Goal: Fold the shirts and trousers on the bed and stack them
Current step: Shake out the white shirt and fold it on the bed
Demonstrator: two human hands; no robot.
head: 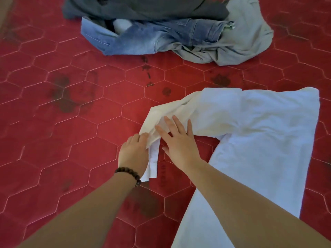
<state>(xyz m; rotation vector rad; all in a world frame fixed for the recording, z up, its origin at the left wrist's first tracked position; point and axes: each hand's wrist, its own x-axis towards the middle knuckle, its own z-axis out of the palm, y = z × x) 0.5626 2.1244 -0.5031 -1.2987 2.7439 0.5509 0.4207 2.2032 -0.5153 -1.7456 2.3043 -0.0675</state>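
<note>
**Two hands on a white shirt sleeve**

A white shirt (259,126) lay spread on the bed (53,122), on the right side near the person. One sleeve (168,113) stuck out to the left, and both hands were on it. The left hand (133,154) was curled round the end of the sleeve and held the cuff (153,161), which poked out below the hand. The right hand (179,142) lay flat on the sleeve just beside the left one, fingers straight and spread, pressing the cloth down. A string of dark wooden beads (129,173) sat on the left wrist.

The bottom of the shirt ran under the right arm and off the lower edge of the view, so I could not see where it ended. The left hand's fingertips were tucked under the cloth and hidden.

Far from the hands, at the top of the bed, a messy pile waited. Blue jeans (161,38) lay in the middle of it. A dark grey garment (143,8) lay on top and was cut off by the upper edge. A pale grey garment (247,38) was crumpled on the right. I could not tell if those two were shirts or trousers.

The bed cover was red, with thin pale lines making six-sided shapes. Dark smudgy marks showed on it in many spots. A strip of something brown showed at the top left corner, too little to make out.
</note>
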